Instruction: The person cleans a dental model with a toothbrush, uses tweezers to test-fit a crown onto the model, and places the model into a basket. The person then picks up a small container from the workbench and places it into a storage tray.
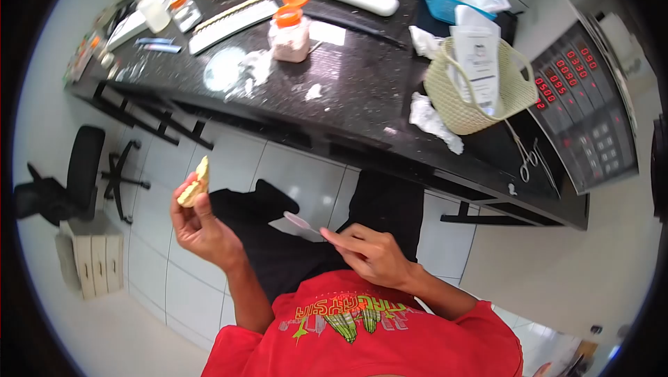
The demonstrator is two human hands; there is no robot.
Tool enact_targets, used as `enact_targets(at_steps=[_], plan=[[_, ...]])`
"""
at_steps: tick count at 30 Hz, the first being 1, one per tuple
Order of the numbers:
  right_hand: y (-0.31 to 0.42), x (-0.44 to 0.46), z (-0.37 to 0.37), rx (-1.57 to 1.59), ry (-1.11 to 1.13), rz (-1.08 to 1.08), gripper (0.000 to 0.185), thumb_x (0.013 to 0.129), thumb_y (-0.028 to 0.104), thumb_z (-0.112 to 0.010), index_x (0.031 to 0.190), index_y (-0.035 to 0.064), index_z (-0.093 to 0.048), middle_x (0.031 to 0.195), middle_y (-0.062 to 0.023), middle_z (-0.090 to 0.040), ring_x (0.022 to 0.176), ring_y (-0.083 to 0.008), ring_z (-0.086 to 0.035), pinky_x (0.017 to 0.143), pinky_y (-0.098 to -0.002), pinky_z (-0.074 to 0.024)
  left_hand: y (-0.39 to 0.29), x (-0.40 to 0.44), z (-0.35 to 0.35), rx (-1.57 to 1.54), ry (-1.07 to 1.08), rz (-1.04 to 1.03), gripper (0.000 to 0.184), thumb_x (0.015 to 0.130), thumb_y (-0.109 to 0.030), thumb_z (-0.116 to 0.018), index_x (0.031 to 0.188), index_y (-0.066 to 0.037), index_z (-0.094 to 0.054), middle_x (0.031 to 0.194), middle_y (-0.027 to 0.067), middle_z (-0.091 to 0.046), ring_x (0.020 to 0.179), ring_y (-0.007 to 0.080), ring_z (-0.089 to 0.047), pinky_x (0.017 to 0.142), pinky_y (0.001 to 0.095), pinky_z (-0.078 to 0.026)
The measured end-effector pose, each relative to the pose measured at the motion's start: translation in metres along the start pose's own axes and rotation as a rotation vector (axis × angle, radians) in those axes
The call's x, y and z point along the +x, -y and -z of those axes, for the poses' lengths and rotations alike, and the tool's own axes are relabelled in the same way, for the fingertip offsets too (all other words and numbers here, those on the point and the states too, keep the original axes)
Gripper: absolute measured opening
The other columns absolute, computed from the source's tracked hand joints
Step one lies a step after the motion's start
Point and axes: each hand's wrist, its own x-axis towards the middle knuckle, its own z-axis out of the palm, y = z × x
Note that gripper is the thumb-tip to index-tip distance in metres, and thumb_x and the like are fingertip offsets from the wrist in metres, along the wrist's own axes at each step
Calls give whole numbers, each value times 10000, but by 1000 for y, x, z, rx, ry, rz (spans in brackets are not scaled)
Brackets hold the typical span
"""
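Yellowish piece (194, 192) up in left hand (204, 234), thumb-and-finger pinch; probably pretty light, maybe brittle tbh, so hold gently by the edges. Pinkish spoon (299, 221) pinched in right hand (376, 255), fingers half-curled.

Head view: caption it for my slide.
At a cluttered black counter, the left hand holds a yellowish piece, the right hand a slim tool.

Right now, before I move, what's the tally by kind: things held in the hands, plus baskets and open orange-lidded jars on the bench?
Pale yellow piece, in the left hand: 1
Spoon-like tool, in the right hand: 1
Baskets, one blue basket and one cream woven basket: 2
Open orange-lidded jar: 1
Total: 5
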Motion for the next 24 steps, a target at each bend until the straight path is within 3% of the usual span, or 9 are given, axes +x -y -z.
enact_targets(at_steps=[5,8,9,11,17,18,21,24], plan=[[36,-6,77,-275,-118,44,592,765,-88,-636,1320,117,-664,893,-63,-663,637,-194,-635,590,-310,-560,8,-5,-18,-69,96,75,158,956,-35,-655,1100,-15,-592,1136,125,-652,1035,174,-627,889,298,-529],[50,23,99,-461,-419,202,532,761,-88,-645,1272,56,-677,850,-56,-664,656,-196,-630,597,-316,-543,4,-23,-38,-97,200,141,165,951,-42,-652,1100,-42,-581,1131,118,-655,987,131,-606,793,257,-491],[59,35,107,-575,-445,210,462,779,-74,-665,1234,10,-679,820,-62,-666,684,-226,-623,621,-338,-523,1,-26,-41,-126,218,155,172,949,-43,-655,1104,-46,-580,1130,117,-658,982,128,-607,795,253,-491],[69,58,114,-681,-481,173,414,794,-44,-698,1204,9,-685,833,-73,-655,723,-248,-618,644,-369,-507,-5,-32,-46,-186,251,181,185,946,-43,-661,1111,-53,-577,1127,115,-663,972,123,-607,799,247,-491],[60,128,118,-860,-420,165,275,838,-13,-697,1110,28,-704,849,-123,-663,759,-299,-641,679,-399,-510,-15,-29,-32,-192,214,224,227,944,-75,-690,1142,-52,-580,1071,115,-690,966,121,-621,812,236,-488],[62,137,118,-922,-322,106,283,826,19,-682,1106,-21,-692,904,-130,-670,877,-280,-650,779,-389,-537,-12,-29,-27,-185,210,232,244,944,-90,-699,1153,-47,-579,1080,120,-688,974,127,-624,821,244,-493],[46,160,115,-958,-287,114,223,810,10,-658,1029,-17,-693,919,-155,-675,898,-296,-656,804,-389,-540,-11,-29,-17,-194,176,278,300,948,-166,-718,1171,-28,-573,1092,122,-669,990,149,-628,856,271,-504],[23,174,110,-993,-309,134,220,882,60,-630,1087,16,-696,900,-146,-683,881,-309,-667,807,-416,-539,-8,-30,-8,-156,162,289,363,951,-252,-723,1172,-16,-560,1088,110,-641,993,165,-626,893,293,-506]])
